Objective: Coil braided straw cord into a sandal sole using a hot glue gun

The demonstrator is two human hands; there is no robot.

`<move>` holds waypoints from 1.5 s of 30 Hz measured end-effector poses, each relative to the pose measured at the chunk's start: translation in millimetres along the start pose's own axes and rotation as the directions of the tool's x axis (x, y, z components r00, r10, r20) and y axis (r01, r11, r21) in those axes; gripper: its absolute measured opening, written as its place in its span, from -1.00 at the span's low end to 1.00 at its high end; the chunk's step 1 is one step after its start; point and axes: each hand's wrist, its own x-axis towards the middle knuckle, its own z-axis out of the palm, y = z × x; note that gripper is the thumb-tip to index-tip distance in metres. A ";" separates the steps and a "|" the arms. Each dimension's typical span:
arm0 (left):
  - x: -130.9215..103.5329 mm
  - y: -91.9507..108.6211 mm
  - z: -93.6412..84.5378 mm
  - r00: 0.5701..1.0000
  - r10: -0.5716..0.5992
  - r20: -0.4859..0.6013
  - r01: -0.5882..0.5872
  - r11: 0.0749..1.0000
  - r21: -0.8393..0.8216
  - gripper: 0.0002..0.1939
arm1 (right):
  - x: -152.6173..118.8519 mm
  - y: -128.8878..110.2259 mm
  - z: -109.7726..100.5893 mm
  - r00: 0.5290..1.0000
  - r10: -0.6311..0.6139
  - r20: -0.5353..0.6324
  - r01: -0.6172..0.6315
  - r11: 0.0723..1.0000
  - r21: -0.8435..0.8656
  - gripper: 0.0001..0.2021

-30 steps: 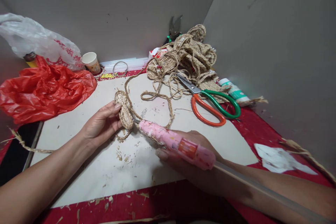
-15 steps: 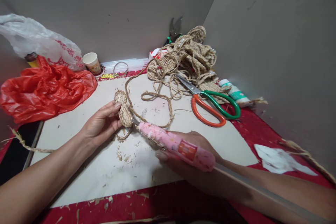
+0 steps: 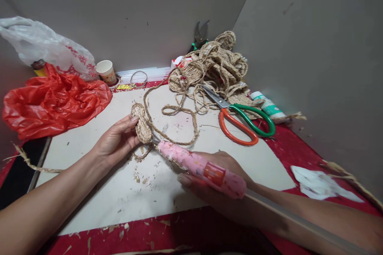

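A small oval coil of braided straw (image 3: 141,124) is pinched between the thumb and fingers of my left hand (image 3: 117,140). My right hand (image 3: 209,179) is wrapped round a pink glue gun (image 3: 182,157), whose metal tip is at the lower right edge of the coil. A clear glue stick (image 3: 287,212) runs out of the gun's back end over my right forearm. From the coil, a braided cord (image 3: 175,140) loops across the white board (image 3: 98,197) towards the back. Most fingers of my right hand are hidden behind the gun.
Scissors (image 3: 239,121) with green and orange handles lie right of centre, before a heap of braided straw (image 3: 223,63). A red plastic bag (image 3: 60,105), a white bag (image 3: 50,48) and a paper cup (image 3: 106,72) are at the left back. A white tissue (image 3: 323,183) lies right.
The view has shifted very slightly. Both hands keep their holds, and the gun's tip remains at the coil's lower edge.
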 end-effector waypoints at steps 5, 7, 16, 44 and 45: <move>1.1 -0.1 2.6 1.000 -0.002 -0.016 0.002 1.000 0.000 -0.83 | -0.2 0.5 1.1 0.999 0.027 0.036 -0.030 0.997 0.075 -0.72; 1.5 -0.2 2.9 1.000 -0.001 -0.011 0.001 1.000 0.005 -0.83 | -0.4 0.9 1.6 0.999 0.029 0.039 -0.032 0.996 0.086 -0.71; -0.3 0.8 1.8 1.000 -0.004 -0.006 0.004 1.000 -0.001 -0.83 | -0.4 -1.1 -0.9 0.996 0.057 0.071 -0.053 0.997 -0.054 -0.74; -29.9 7.7 18.8 0.957 0.269 0.105 -0.288 0.918 0.273 -0.81 | 10.8 -8.9 -33.4 0.956 -0.236 -0.175 0.208 0.964 -0.165 -0.83; -31.5 7.1 19.9 0.954 0.280 0.106 -0.299 0.909 0.291 -0.81 | 17.4 -9.2 -32.8 0.943 -0.225 -0.244 0.194 0.970 -0.146 -0.82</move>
